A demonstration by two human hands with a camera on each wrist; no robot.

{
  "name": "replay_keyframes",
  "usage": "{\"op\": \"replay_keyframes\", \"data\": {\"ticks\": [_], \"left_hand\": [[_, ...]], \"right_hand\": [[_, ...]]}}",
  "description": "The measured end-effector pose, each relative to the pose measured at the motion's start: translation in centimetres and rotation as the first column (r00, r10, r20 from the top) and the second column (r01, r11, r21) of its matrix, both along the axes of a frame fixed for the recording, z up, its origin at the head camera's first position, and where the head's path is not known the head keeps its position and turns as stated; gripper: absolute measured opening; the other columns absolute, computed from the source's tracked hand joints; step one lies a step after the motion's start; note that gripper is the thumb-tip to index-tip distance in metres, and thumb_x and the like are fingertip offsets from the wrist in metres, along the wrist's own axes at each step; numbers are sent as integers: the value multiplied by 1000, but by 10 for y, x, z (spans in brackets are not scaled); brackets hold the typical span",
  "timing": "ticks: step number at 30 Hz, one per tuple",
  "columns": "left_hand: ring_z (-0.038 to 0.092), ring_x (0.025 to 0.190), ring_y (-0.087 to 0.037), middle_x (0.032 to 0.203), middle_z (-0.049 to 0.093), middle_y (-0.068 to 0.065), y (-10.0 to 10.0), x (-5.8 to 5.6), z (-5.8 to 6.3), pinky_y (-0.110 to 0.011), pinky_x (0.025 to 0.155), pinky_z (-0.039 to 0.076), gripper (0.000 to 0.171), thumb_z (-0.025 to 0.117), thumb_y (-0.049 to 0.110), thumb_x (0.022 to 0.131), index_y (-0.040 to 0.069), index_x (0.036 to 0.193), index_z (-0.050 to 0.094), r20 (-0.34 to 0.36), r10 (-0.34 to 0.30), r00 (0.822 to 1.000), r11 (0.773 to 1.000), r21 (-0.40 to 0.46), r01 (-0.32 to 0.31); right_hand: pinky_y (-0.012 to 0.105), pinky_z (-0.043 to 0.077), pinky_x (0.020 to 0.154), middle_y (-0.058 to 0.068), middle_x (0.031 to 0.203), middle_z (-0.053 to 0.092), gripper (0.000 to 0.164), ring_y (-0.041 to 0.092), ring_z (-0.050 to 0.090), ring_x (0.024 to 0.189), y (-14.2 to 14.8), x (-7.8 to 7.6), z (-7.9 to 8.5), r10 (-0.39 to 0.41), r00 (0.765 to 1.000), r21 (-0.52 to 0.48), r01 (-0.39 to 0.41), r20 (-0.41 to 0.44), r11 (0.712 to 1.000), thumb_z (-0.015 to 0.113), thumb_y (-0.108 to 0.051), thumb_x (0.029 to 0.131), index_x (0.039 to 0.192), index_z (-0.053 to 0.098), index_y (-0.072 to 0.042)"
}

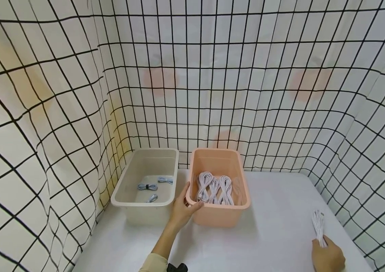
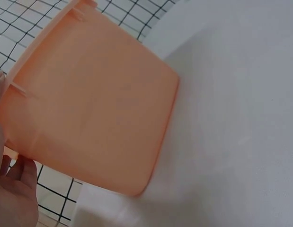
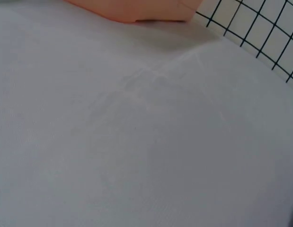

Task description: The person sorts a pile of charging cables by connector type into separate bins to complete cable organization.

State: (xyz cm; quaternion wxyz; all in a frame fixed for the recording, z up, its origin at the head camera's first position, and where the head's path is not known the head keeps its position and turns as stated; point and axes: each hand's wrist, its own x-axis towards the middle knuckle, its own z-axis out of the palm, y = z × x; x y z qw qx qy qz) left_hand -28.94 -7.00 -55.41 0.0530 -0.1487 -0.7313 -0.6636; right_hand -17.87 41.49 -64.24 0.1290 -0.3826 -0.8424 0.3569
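Note:
My left hand (image 1: 180,212) grips the front left corner of an orange plastic bin (image 1: 217,218), thumb over the rim and fingers around the side. In the left wrist view the same hand (image 2: 16,196) is at the rim of the bin (image 2: 99,104), partly cut off by the frame. Several coiled white cables (image 1: 225,189) lie inside that bin. Far to the right, my right hand (image 1: 329,256) holds a bundled white cable (image 1: 318,223) by its near end, the loops pointing away from me. The right wrist view does not show this hand.
A cream bin (image 1: 146,215) stands left of the orange one, with three small light-blue cable bundles (image 1: 147,187) inside. Black wire grid panels (image 1: 213,90) enclose the white table (image 1: 274,215) at the back and both sides.

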Motion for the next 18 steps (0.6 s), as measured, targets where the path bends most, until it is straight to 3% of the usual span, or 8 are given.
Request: {"op": "replay_keyframes", "data": {"ticks": [4,8,12,18], "left_hand": [[49,137,-40,159,37,-26,-2,1,2,-46,109,43,97,86,15,86,9,164,28,11,2,1000,1000,16,-2],[49,137,-39,159,37,-25,-3,1,0,-48,109,42,97,86,13,87,10,164,28,16,5,1000,1000,20,-5],[49,136,-42,159,36,-28,-1,1,1,-52,109,42,97,85,9,87,5,163,26,-1,3,1000,1000,15,-3],[49,134,-44,156,36,-33,0,13,22,-52,108,43,97,84,6,87,-3,162,24,3,-32,999,999,31,32]], "right_hand": [[67,27,99,36,141,49,51,60,39,122,-9,-11,15,-23,991,-29,19,-131,999,59,-16,96,140,54,9],[68,28,100,34,140,51,50,60,40,124,-14,-20,30,-8,980,-66,-5,-198,998,62,-20,97,139,57,6],[65,35,100,30,137,57,50,55,47,126,-20,-27,43,-1,971,-90,-22,-239,996,66,-22,96,139,60,4],[42,45,80,26,119,69,46,38,59,107,-38,-37,66,26,960,-68,-46,-279,997,69,-23,96,134,66,3]]}}
